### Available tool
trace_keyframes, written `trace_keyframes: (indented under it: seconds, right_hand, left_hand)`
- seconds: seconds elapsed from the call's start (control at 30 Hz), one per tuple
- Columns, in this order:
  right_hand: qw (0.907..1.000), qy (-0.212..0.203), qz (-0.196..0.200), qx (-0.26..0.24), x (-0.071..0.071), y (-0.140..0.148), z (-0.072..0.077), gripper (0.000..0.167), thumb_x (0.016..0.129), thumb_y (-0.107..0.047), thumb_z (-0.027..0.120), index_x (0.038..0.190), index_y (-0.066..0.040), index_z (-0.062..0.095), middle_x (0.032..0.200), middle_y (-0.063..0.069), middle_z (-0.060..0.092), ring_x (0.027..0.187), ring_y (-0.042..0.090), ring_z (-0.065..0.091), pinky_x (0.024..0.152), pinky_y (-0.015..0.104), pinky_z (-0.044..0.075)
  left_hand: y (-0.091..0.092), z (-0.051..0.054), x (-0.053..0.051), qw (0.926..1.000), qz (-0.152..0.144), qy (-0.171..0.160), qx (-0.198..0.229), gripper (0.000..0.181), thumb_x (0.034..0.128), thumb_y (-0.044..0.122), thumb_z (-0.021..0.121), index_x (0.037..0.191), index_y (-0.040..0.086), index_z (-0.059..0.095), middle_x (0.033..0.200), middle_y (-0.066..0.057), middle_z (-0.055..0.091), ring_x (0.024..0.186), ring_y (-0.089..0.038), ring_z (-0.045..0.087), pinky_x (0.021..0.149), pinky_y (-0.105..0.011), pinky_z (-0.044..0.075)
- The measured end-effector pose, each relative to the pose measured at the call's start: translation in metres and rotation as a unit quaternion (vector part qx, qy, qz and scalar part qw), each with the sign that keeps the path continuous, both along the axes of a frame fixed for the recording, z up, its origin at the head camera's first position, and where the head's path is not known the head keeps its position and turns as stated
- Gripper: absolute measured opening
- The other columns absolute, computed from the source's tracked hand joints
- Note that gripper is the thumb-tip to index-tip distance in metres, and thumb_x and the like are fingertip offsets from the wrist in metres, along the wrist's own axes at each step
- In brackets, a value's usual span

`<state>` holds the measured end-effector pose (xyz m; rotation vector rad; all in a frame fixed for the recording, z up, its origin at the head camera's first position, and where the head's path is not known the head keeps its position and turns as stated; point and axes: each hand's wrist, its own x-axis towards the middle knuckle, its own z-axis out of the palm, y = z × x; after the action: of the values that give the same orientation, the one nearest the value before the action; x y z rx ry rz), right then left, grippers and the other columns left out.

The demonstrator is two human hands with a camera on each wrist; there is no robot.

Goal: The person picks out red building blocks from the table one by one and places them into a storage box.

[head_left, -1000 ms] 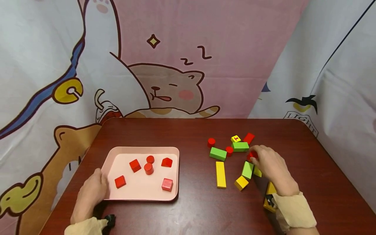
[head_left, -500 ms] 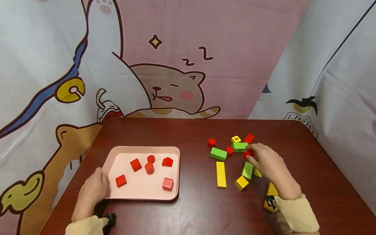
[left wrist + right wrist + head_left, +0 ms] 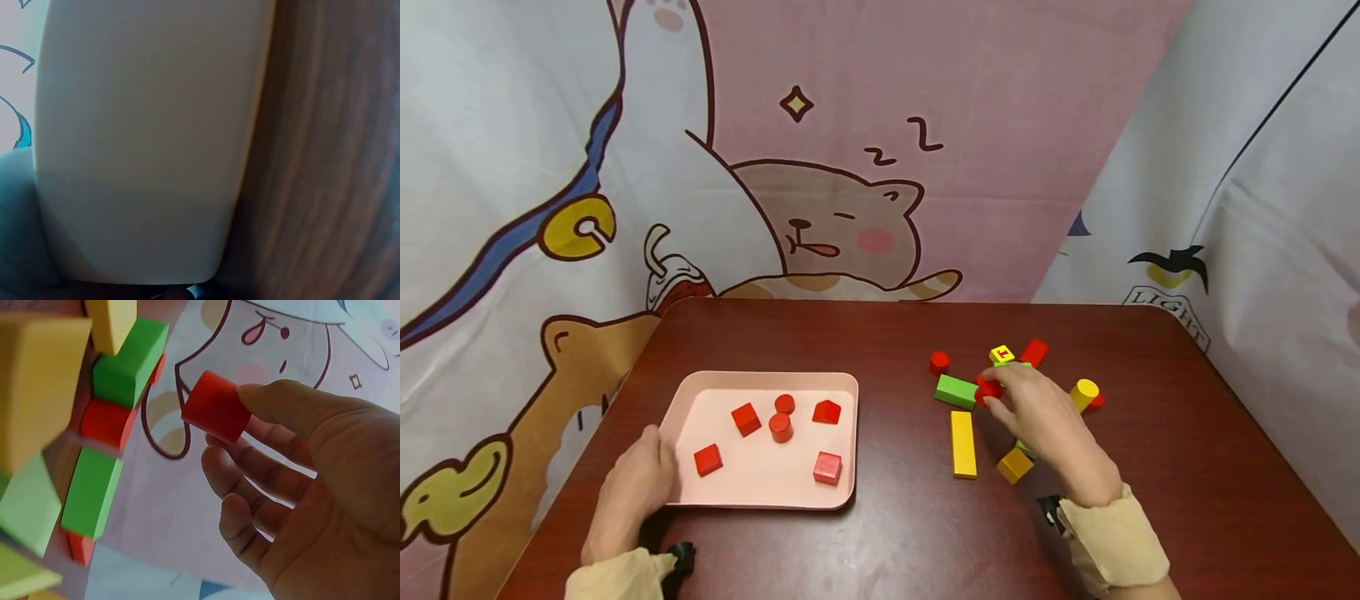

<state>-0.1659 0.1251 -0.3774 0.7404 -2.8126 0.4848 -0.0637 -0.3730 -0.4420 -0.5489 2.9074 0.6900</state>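
Note:
My right hand [image 3: 1048, 417] pinches a red cylinder block [image 3: 215, 406] between thumb and fingertips, held above the table among the loose blocks. In the head view, my left hand [image 3: 638, 475] grips the left edge of a pink tray [image 3: 752, 487]. Its fingers are mostly hidden by the tray. On the tray lie several red blocks, including a red cylinder [image 3: 780, 428], a red cube [image 3: 746, 419] and a red roof-shaped block [image 3: 827, 412]. The left wrist view shows the tray's plain surface [image 3: 150, 125] up close.
Right of the tray lie a green block [image 3: 956, 391], a long yellow block [image 3: 963, 444], a yellow cube [image 3: 1015, 466], a lettered yellow block [image 3: 1002, 355], a red cylinder [image 3: 939, 362], a red block [image 3: 1033, 352] and a yellow cylinder [image 3: 1084, 395]. A printed cloth [image 3: 1000, 125] hangs behind the table.
My right hand has moved left with the red cylinder, over the green blocks. A yellow cylinder and a red piece now show behind it. My left hand stays at the tray.

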Motion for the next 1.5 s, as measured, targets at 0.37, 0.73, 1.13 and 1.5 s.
trace_keyframes:
  seconds: [0.37,0.73,1.13,1.5]
  right_hand:
    - [0.9956,0.04,0.084,0.012,0.003,-0.054,-0.008,0.032,0.08,-0.019,0.08,0.109,-0.011,0.068,0.101,0.001,0.065,0.083,0.018,0.06,0.071,0.033,0.051]
    - [0.9834,0.076,0.165,0.006,0.007,-0.106,-0.005,0.024,0.083,-0.02,0.076,0.105,-0.013,0.068,0.098,-0.001,0.064,0.082,0.018,0.06,0.072,0.033,0.049]
    - [0.9776,0.054,0.198,0.047,0.015,-0.149,0.001,0.024,0.088,-0.024,0.071,0.11,-0.016,0.067,0.104,-0.003,0.063,0.088,0.016,0.057,0.078,0.033,0.047]
    - [0.9716,0.029,0.221,0.08,0.01,-0.186,0.005,0.025,0.089,-0.024,0.069,0.113,-0.017,0.068,0.108,-0.003,0.063,0.1,0.016,0.059,0.085,0.032,0.045]
  left_hand:
    - [-0.001,-0.002,0.002,1.0,0.002,-0.006,0.004,0.024,0.1013,0.017,0.034,0.108,-0.005,0.039,0.09,-0.025,0.052,0.078,-0.038,0.054,0.069,-0.052,0.041]
    - [0.0,-0.001,0.001,0.9999,0.007,-0.01,0.005,0.025,0.102,0.017,0.034,0.11,-0.006,0.038,0.092,-0.026,0.052,0.078,-0.038,0.053,0.069,-0.052,0.041]
    - [0.003,-0.007,0.005,1.0,0.006,-0.004,0.002,0.022,0.1007,0.016,0.035,0.107,-0.005,0.04,0.091,-0.026,0.053,0.078,-0.039,0.055,0.068,-0.052,0.041]
    - [0.002,-0.002,0.0,0.9999,0.012,0.002,0.001,0.023,0.101,0.017,0.036,0.109,-0.005,0.039,0.089,-0.024,0.052,0.076,-0.036,0.053,0.068,-0.051,0.041]
